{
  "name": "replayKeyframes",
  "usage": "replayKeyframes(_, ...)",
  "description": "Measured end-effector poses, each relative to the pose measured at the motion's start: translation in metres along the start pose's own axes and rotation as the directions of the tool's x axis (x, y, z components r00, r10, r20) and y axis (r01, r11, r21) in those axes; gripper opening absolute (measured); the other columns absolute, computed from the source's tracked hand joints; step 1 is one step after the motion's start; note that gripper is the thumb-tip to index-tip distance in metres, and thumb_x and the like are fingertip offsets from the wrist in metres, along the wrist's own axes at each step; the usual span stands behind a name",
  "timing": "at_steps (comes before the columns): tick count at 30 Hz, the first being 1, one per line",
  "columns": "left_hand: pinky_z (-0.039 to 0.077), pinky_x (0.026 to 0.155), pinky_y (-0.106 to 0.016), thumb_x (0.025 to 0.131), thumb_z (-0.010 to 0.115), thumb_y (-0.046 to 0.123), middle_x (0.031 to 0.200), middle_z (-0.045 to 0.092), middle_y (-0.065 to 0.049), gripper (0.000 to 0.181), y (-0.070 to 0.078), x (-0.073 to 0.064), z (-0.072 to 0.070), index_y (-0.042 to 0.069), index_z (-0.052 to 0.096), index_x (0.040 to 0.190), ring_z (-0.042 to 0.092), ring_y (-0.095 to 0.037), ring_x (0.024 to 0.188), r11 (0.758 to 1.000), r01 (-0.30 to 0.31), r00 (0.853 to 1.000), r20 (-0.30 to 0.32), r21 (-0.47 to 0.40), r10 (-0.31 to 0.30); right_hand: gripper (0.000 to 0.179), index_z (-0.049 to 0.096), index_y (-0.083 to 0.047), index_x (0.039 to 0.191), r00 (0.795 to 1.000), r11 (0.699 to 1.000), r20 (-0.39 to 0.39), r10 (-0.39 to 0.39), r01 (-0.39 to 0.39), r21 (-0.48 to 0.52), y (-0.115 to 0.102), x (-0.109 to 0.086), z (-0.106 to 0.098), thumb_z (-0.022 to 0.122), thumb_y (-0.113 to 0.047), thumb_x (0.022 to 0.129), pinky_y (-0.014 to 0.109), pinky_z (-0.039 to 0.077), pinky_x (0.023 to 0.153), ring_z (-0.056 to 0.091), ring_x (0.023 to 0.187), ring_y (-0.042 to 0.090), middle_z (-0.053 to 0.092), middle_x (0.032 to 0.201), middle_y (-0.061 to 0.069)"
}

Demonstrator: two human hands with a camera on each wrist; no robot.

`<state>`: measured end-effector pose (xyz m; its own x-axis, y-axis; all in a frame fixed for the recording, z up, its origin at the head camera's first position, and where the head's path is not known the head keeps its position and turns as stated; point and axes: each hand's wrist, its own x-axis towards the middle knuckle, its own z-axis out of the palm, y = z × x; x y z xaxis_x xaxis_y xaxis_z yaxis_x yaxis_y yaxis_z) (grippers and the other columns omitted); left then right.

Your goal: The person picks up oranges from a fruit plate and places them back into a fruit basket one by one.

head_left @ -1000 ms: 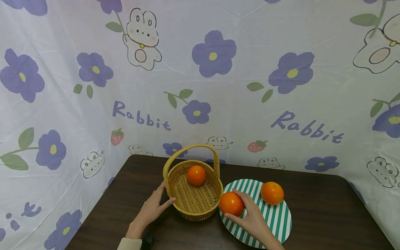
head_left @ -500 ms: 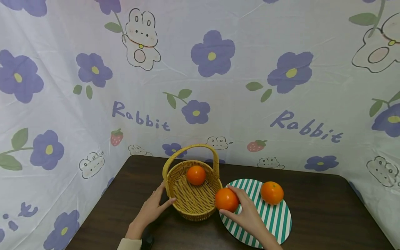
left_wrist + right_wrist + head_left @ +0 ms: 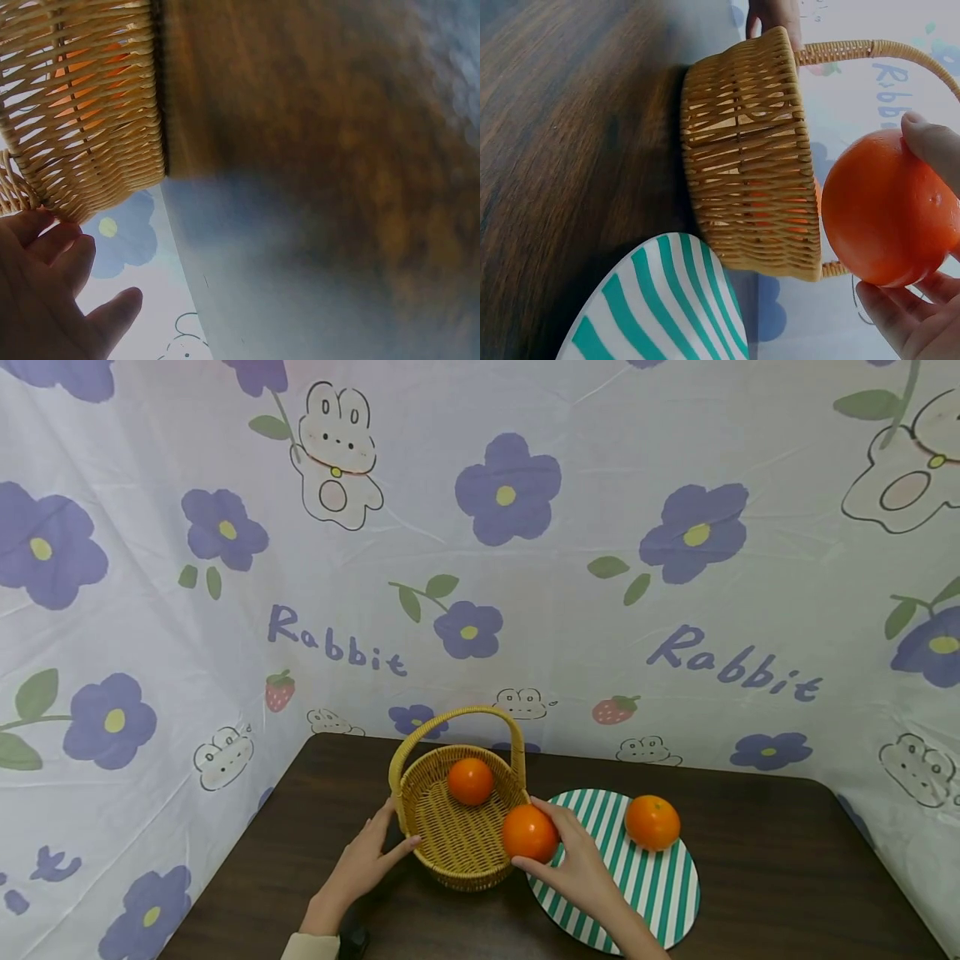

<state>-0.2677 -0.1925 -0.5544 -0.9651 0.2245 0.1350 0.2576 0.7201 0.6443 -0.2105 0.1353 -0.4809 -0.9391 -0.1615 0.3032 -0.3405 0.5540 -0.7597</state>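
My left hand holds the left side of a yellow wicker basket, its thumb at the rim and its fingertips against the weave. My right hand grips an orange between thumb and fingers. In the head view this orange overlaps the basket's front right rim; the right wrist view shows the orange at rim height or above. Inside the basket lies another orange. A third orange rests on a round green-and-white striped plate, right of the basket.
The basket's tall arched handle spans its back half. Everything stands on a dark brown wooden table. A white curtain with flowers and rabbits hangs behind it. A small black object shows by the left wrist.
My right hand has lifted the orange off the plate's left side and moved it left, up to the basket's right rim. My left hand and the basket stay in place.
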Motion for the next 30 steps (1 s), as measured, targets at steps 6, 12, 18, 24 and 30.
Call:
replayKeyframes(6,0.015,0.114,-0.052,0.084,0.051,0.063,0.154,0.018,0.002,0.084,-0.002,0.001,0.002,0.034,0.006,0.149,0.026,-0.022,0.139,1.000,-0.003,1.000,-0.006,0.008,0.003,0.073,0.046,-0.028,0.135,1.000,1.000,-0.006,-0.013,0.013,-0.006,-0.002,0.003,0.005,0.080,-0.034,0.071,0.036,0.052,0.084,0.055,0.105,0.014,0.051,0.124,-0.002)
replayKeyframes(12,0.015,0.113,-0.053,0.085,0.050,0.063,0.154,0.017,0.001,0.083,-0.002,0.002,0.002,0.034,0.005,0.149,0.026,-0.025,0.139,1.000,-0.001,1.000,0.001,0.008,0.001,0.073,0.045,-0.025,0.136,0.999,0.999,0.005,-0.041,0.041,-0.013,-0.003,0.008,0.010,0.080,-0.033,0.072,0.037,0.053,0.084,0.056,0.106,0.017,0.051,0.126,0.000)
replayKeyframes(18,0.014,0.114,-0.050,0.084,0.049,0.064,0.154,0.016,0.002,0.083,-0.001,0.001,0.001,0.035,0.006,0.149,0.025,-0.023,0.139,1.000,0.013,1.000,0.005,0.012,-0.013,0.073,0.045,-0.025,0.136,0.998,0.998,0.024,-0.055,0.055,-0.017,-0.005,0.012,0.015,0.078,-0.037,0.073,0.039,0.052,0.086,0.056,0.109,0.019,0.050,0.128,0.003)
replayKeyframes(24,0.014,0.114,-0.049,0.084,0.049,0.064,0.154,0.015,0.003,0.083,-0.001,0.001,0.001,0.034,0.007,0.149,0.025,-0.022,0.139,1.000,0.017,1.000,0.007,0.016,-0.017,0.072,0.046,-0.023,0.135,0.998,0.998,0.040,-0.055,0.055,-0.015,-0.006,0.016,0.022,0.078,-0.036,0.073,0.039,0.052,0.085,0.057,0.107,0.020,0.051,0.126,0.004)
replayKeyframes(30,0.014,0.114,-0.050,0.084,0.049,0.065,0.154,0.015,0.003,0.084,0.000,0.001,0.000,0.033,0.007,0.149,0.025,-0.022,0.139,1.000,0.020,1.000,0.011,0.014,-0.020,0.071,0.047,-0.023,0.134,0.996,0.996,0.042,-0.083,0.084,-0.024,-0.006,0.019,0.027,0.079,-0.035,0.073,0.041,0.053,0.083,0.057,0.107,0.021,0.052,0.125,0.005)
